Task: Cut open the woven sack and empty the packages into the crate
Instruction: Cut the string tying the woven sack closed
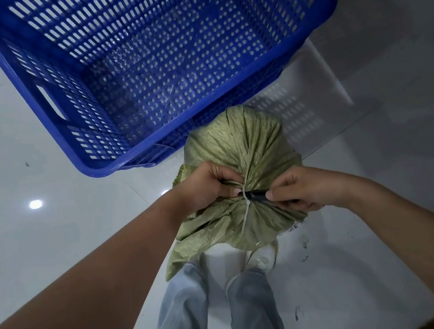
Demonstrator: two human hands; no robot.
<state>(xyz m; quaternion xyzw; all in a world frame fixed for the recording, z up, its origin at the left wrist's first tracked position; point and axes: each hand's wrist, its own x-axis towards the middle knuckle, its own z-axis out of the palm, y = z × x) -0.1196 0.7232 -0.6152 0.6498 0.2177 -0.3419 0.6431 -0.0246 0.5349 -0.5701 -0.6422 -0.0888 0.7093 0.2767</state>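
Green woven sack (240, 157) stands on the pale shiny floor (22, 237), just in front of the person's legs in light jeans (249, 307). Its top is bunched up and tied with a white tie (246, 210). The left hand (208, 187) pinches the gathered neck with its fingers curled tight. The right hand (299, 191) has its fingers closed around a small dark tool (256, 195), and the tip touches the white tie. A big blue crate (159, 59) with holes sits on the far side, touching the sack. No packages show in it.
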